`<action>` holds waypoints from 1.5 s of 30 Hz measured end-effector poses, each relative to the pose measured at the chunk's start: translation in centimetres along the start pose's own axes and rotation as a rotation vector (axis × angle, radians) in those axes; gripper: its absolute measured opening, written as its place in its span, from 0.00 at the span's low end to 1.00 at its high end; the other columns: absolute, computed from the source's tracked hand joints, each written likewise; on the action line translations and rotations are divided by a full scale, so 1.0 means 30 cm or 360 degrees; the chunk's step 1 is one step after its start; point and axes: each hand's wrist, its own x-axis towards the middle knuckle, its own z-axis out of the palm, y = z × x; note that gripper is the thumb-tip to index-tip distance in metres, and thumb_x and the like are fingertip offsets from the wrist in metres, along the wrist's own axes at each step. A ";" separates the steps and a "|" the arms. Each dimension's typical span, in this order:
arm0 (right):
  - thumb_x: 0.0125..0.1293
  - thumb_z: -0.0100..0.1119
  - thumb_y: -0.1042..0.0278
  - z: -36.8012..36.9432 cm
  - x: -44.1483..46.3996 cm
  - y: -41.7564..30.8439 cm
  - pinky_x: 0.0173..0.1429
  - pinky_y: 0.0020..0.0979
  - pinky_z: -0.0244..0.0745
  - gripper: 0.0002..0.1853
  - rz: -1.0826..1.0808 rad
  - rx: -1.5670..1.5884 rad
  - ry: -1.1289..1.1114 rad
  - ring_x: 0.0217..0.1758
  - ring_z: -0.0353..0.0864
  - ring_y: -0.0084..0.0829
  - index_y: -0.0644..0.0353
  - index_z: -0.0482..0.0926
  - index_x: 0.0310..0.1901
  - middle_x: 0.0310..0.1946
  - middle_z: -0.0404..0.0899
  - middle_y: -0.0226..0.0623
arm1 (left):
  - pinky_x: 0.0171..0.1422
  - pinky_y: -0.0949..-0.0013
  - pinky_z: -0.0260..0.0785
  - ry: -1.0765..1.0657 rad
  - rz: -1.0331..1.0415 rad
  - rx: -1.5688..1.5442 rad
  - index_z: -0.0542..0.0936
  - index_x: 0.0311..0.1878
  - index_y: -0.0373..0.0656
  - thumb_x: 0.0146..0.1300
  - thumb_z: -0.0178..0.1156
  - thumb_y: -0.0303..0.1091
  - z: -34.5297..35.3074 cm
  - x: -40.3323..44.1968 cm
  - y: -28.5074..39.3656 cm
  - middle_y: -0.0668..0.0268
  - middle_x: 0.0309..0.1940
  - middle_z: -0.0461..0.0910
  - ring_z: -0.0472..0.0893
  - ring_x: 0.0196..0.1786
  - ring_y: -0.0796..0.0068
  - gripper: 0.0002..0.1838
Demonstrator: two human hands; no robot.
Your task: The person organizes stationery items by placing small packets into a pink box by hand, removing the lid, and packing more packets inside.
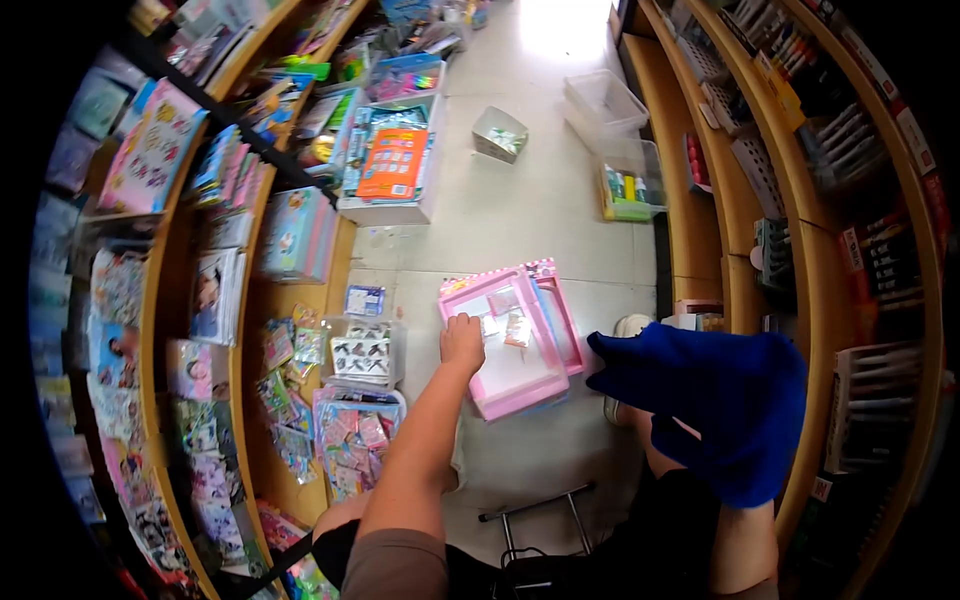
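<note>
Resting at a pink tray's (520, 398) left edge is the left hand (463, 343); blue cloth (735, 400) hides the right hand; can't tell either grip.

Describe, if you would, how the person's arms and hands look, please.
The left sleeve and right sleeve are short and grey-brown. The left hand is bare, with no glove or watch visible. The right hand is hidden by the blue cloth.

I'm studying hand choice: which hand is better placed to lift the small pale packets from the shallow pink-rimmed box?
Probably the left hand: it is bare, at the left edge of the box, near the packets. Blue cloth hides the right hand.
</note>
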 end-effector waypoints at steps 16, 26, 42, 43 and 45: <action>0.52 0.55 0.84 -0.052 0.073 -0.042 0.55 0.28 0.71 0.25 0.0059 -0.0540 0.0007 0.51 0.78 0.35 0.61 0.73 0.55 0.49 0.78 0.41 | 0.52 0.60 0.62 0.0108 -0.0320 0.0023 0.71 0.42 0.43 0.43 0.61 0.25 0.148 0.039 0.010 0.61 0.42 0.69 0.67 0.50 0.60 0.19; 0.53 0.48 0.85 -0.044 0.041 -0.028 0.59 0.29 0.68 0.23 0.0207 -0.0554 0.0040 0.53 0.76 0.33 0.59 0.75 0.53 0.50 0.77 0.39 | 0.52 0.56 0.63 0.0035 -0.0511 -0.0524 0.69 0.42 0.37 0.48 0.57 0.24 0.179 -0.059 0.016 0.54 0.42 0.71 0.70 0.49 0.51 0.16; 0.50 0.47 0.92 -0.078 0.108 -0.002 0.48 0.20 0.73 0.26 -0.0270 -0.0430 -0.0126 0.49 0.78 0.27 0.74 0.69 0.55 0.48 0.78 0.44 | 0.53 0.57 0.66 0.0012 -0.0897 -0.0455 0.63 0.47 0.37 0.44 0.70 0.38 0.246 0.078 0.278 0.51 0.44 0.73 0.73 0.49 0.51 0.31; 0.50 0.46 0.92 -0.079 0.102 -0.002 0.48 0.20 0.72 0.27 -0.0175 -0.0309 -0.0149 0.51 0.77 0.28 0.74 0.68 0.56 0.49 0.76 0.45 | 0.52 0.57 0.66 0.0001 -0.0911 -0.0594 0.63 0.46 0.37 0.44 0.69 0.37 0.254 0.073 0.266 0.50 0.43 0.74 0.74 0.48 0.50 0.30; 0.50 0.45 0.92 -0.079 0.090 0.002 0.49 0.20 0.72 0.27 -0.0012 -0.0133 -0.0146 0.52 0.76 0.28 0.73 0.67 0.57 0.51 0.75 0.45 | 0.50 0.56 0.67 -0.0042 -0.0940 -0.0769 0.63 0.45 0.36 0.46 0.66 0.35 0.260 0.059 0.240 0.47 0.40 0.75 0.76 0.45 0.49 0.27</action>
